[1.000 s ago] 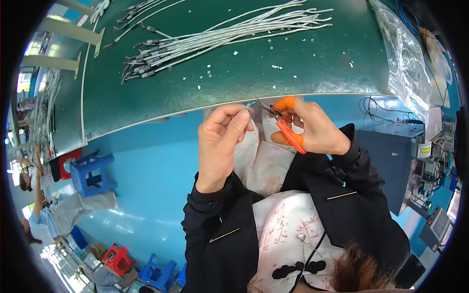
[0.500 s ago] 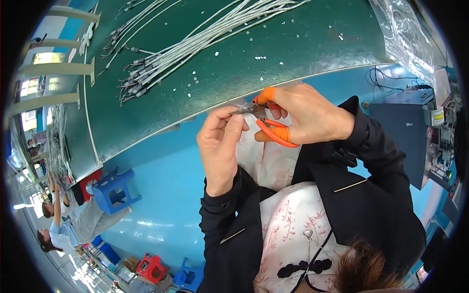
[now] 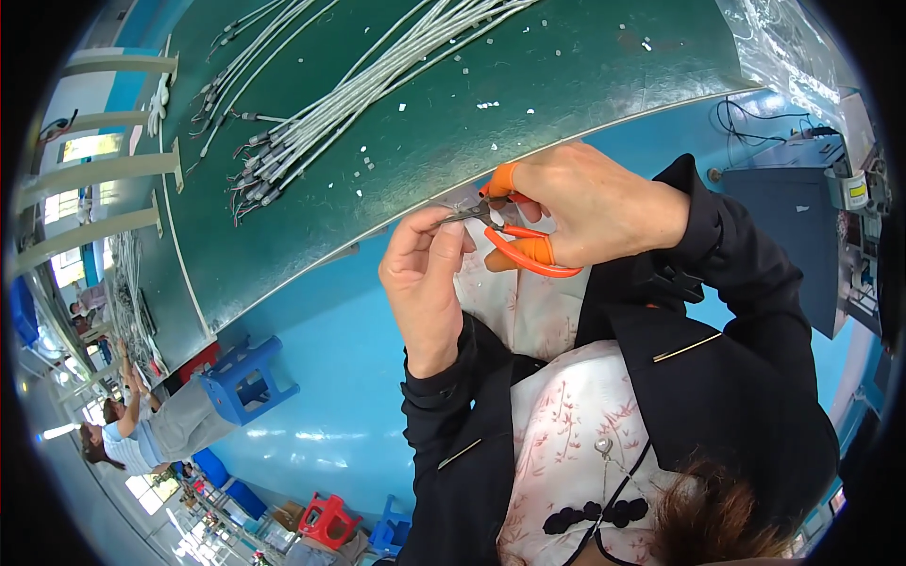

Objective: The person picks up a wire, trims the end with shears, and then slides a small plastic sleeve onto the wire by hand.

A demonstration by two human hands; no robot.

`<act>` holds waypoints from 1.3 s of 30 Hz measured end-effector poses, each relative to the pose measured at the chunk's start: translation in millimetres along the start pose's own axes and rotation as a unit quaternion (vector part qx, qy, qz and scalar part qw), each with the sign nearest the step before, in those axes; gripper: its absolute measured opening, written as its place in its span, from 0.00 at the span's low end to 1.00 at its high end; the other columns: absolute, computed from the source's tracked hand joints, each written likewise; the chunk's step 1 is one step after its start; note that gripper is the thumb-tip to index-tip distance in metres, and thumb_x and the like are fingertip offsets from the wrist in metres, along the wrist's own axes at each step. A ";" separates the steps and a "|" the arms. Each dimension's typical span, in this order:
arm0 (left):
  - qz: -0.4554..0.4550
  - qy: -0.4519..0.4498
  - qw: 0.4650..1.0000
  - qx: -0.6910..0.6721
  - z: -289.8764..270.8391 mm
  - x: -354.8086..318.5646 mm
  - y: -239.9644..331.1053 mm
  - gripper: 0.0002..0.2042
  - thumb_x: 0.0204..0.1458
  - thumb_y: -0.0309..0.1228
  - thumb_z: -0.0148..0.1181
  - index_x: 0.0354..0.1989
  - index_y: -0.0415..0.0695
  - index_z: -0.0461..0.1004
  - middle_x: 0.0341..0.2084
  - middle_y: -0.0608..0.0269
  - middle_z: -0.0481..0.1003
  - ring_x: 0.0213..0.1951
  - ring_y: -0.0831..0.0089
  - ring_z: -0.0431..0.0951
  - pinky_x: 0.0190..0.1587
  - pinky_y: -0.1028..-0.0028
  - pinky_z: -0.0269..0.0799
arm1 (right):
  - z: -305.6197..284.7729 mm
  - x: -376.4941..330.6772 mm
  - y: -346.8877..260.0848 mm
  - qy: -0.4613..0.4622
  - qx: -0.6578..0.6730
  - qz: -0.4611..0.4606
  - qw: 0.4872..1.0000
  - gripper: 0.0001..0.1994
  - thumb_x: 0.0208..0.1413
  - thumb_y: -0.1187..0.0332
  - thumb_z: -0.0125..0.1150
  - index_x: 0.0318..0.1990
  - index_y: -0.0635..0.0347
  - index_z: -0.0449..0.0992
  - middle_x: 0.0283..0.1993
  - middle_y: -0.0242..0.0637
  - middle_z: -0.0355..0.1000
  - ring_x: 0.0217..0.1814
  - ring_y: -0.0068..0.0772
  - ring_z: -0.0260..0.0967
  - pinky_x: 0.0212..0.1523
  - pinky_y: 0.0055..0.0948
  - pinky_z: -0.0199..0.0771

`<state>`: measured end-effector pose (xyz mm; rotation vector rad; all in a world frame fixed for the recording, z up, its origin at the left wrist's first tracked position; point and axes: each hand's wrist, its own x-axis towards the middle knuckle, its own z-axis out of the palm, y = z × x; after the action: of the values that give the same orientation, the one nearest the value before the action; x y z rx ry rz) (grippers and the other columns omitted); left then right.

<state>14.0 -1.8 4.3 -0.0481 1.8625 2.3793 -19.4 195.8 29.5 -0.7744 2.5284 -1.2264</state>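
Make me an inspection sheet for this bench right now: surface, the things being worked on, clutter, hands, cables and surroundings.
Surface: green bench top, pale edge strip along its near side.
Job's things: orange-handled snips, their tips at a small piece pinched at the bench edge; too small to identify.
Clutter: small white scraps scattered on the bench.
Hands: left hand pinches the small piece; right hand has its grip on the snips.
Cables: bundle of white cables with dark end connectors on the bench; black wires far right.
Surroundings: blue floor, blue stool, red stool, another person at lower left.
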 end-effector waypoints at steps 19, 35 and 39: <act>0.003 0.021 1.000 -0.014 0.1 1.6 -1.6 0.07 0.54 0.23 0.56 0.40 0.37 0.73 0.26 0.66 0.73 0.29 0.80 0.71 0.32 0.80 0.63 | 0.0 4.2 -1.0 -0.002 -0.004 -0.007 1.000 0.22 0.44 0.57 0.69 0.35 0.70 0.74 0.19 0.40 0.66 0.20 0.41 0.64 0.22 0.33 0.62; 0.017 0.023 1.000 0.003 -3.9 0.3 -4.5 0.07 0.54 0.22 0.58 0.40 0.36 0.73 0.28 0.65 0.74 0.30 0.79 0.72 0.35 0.79 0.68 | 7.8 3.4 0.2 0.048 -0.004 -0.037 0.998 0.19 0.43 0.58 0.69 0.28 0.70 0.74 0.17 0.43 0.65 0.17 0.44 0.63 0.20 0.33 0.62; 0.028 0.030 0.999 0.025 -2.2 0.7 -4.0 0.07 0.53 0.21 0.58 0.40 0.37 0.73 0.29 0.65 0.74 0.30 0.79 0.72 0.35 0.79 0.68 | 7.6 3.8 2.6 0.047 -0.007 -0.035 0.998 0.20 0.43 0.57 0.69 0.29 0.70 0.75 0.17 0.43 0.64 0.17 0.44 0.63 0.20 0.33 0.62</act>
<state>13.7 -2.9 -0.2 -0.0641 1.9740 2.3910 -20.3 190.0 22.8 -0.8339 2.6078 -1.2969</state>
